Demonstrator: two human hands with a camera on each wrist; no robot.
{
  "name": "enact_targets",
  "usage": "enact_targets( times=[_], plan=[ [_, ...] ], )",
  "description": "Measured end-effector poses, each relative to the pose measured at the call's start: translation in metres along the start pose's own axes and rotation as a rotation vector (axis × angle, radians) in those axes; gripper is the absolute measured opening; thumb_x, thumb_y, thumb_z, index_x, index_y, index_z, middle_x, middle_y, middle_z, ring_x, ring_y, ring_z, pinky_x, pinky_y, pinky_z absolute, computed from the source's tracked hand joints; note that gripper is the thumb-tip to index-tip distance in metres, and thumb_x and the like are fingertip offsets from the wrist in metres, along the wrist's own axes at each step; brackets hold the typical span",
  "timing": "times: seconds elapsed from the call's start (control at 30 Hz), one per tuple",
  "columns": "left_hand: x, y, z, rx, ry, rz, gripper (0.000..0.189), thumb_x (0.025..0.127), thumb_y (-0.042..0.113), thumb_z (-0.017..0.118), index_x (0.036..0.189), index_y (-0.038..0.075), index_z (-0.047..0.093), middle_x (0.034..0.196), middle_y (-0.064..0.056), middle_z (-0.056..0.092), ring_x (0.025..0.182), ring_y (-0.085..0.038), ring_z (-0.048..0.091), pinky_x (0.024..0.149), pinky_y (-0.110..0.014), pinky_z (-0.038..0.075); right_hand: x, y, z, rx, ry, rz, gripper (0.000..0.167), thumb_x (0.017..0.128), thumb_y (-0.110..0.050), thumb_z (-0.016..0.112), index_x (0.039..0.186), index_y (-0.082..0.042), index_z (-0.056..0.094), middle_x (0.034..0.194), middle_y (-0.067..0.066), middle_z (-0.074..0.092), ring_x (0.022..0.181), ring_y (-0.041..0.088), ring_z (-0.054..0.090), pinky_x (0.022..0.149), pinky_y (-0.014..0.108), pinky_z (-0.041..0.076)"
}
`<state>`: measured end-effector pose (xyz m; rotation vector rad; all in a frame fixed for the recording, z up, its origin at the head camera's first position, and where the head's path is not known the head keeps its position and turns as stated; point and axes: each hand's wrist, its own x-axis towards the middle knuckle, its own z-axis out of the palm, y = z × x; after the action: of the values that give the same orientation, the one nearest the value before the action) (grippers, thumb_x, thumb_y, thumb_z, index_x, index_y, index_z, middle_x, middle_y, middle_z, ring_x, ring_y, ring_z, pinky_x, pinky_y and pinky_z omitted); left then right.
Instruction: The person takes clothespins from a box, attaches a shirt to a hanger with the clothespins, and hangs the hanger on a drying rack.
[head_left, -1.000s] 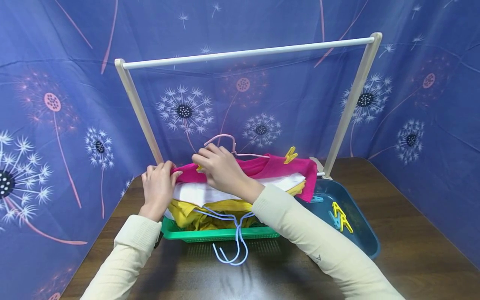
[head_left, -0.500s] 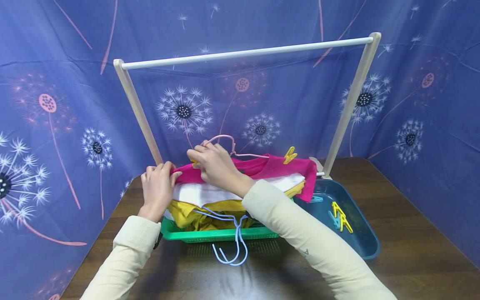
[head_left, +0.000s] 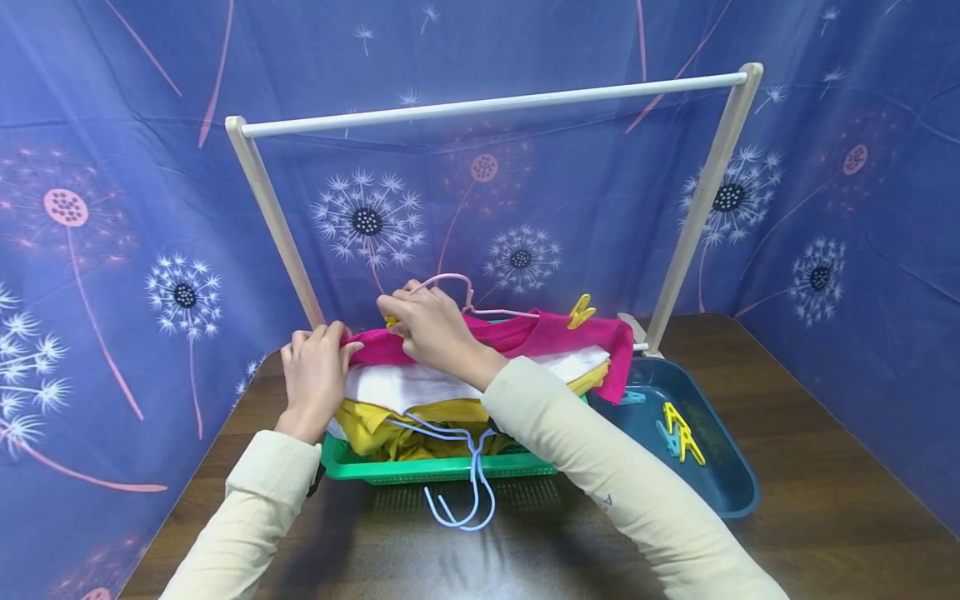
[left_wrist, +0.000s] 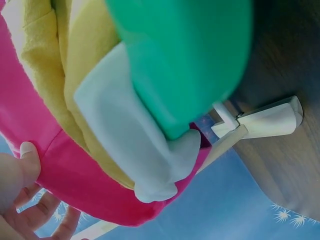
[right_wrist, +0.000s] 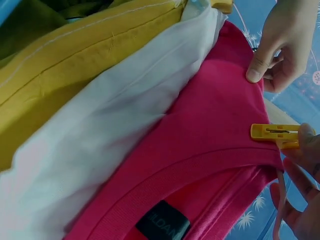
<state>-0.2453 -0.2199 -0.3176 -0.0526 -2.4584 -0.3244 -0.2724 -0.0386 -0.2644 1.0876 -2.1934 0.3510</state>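
A bright pink shirt (head_left: pixel 555 337) lies over the heap of clothes, its collar and dark label (right_wrist: pixel 163 221) showing in the right wrist view. My left hand (head_left: pixel 317 371) pinches its left shoulder between thumb and fingers. Farther in along that shoulder, near the collar, my right hand (head_left: pixel 431 333) pinches a yellow clothespin (right_wrist: pixel 275 132) whose tips overlap the cloth edge. Out of the shirt's top comes a pink hanger (head_left: pixel 470 292), its hook passing behind my right hand. On the other shoulder another yellow clothespin (head_left: pixel 581 311) stands clipped, untouched.
Beneath are white and yellow clothes (head_left: pixel 435 412) in a green basket (head_left: pixel 450 472). Blue hangers (head_left: pixel 476 467) hook over its front. A dark blue tray (head_left: pixel 738 492) at right holds yellow and blue clothespins (head_left: pixel 678 433). Behind rises a rack with a white rail (head_left: pixel 495 105).
My right hand has shifted slightly left along the pink shirt's shoulder with the yellow clothespin, then stayed nearly still. My left hand keeps its place on the shirt.
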Motion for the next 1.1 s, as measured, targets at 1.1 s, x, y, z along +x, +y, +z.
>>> enact_targets(
  times=[1.1],
  plan=[
    [0.003, -0.003, 0.002, 0.003, -0.022, -0.006, 0.022, 0.089, 0.029, 0.056, 0.091, 0.007, 0.057, 0.091, -0.016, 0.062, 0.091, -0.041, 0.046, 0.082, -0.054, 0.032, -0.012, 0.003, -0.007, 0.014, -0.142, 0.1, 0.044, 0.083, -0.018, 0.064, 0.124, -0.009, 0.05, 0.118, 0.001, 0.059, 0.106, 0.016, 0.052, 0.083, 0.029, 0.042]
  ],
)
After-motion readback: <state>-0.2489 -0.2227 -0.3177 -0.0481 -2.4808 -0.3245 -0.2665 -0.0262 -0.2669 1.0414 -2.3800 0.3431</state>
